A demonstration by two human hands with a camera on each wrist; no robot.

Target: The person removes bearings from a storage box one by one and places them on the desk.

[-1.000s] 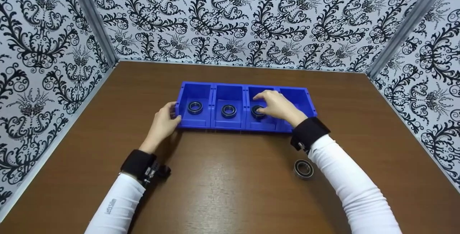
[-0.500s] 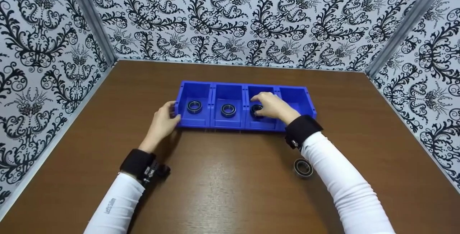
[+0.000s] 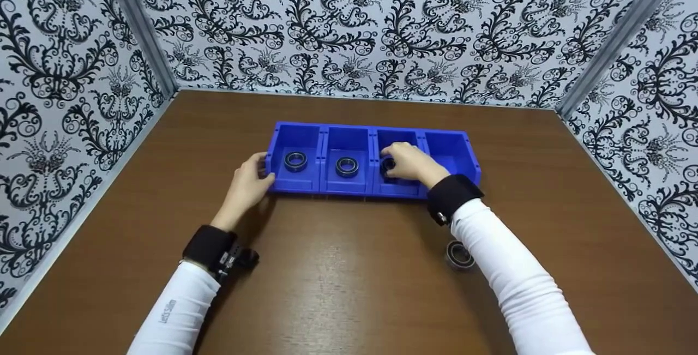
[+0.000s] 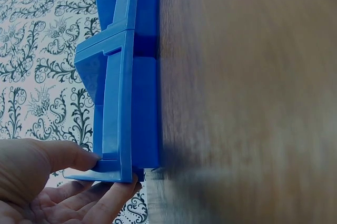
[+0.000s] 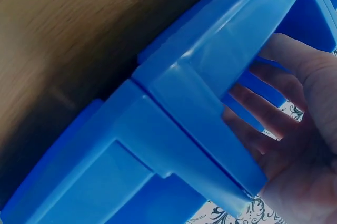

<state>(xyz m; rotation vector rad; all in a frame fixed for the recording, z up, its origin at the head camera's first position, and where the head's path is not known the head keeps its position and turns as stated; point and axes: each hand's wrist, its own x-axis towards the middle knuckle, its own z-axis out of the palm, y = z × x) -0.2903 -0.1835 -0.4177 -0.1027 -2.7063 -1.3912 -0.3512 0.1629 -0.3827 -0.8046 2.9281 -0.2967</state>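
A blue plastic bin (image 3: 342, 194) with a row of compartments sits on the table. My left hand (image 3: 248, 185) grips its left end wall; in the left wrist view the thumb (image 4: 71, 156) lies on the rim and the fingers (image 4: 113, 203) are on the outer side. My right hand (image 3: 410, 162) reaches into the third compartment from the left, thumb and fingers about a ball bearing (image 3: 387, 166), partly covered by them. In the right wrist view the bin's front hides the fingertips and that bearing. Other bearings lie flat in the first compartment, a bearing (image 3: 295, 161), and the second, another bearing (image 3: 347, 167).
One more bearing (image 3: 459, 255) lies on the brown table (image 3: 327, 278) beneath the right forearm's edge. The bin's rightmost compartment (image 3: 450, 150) holds nothing visible. Patterned walls (image 3: 354, 28) with grey corner posts enclose the table's back and sides.
My right hand has shifted slightly left and lower in the third compartment, its fingers closing about the bearing there. My left hand and the bin stay in place.
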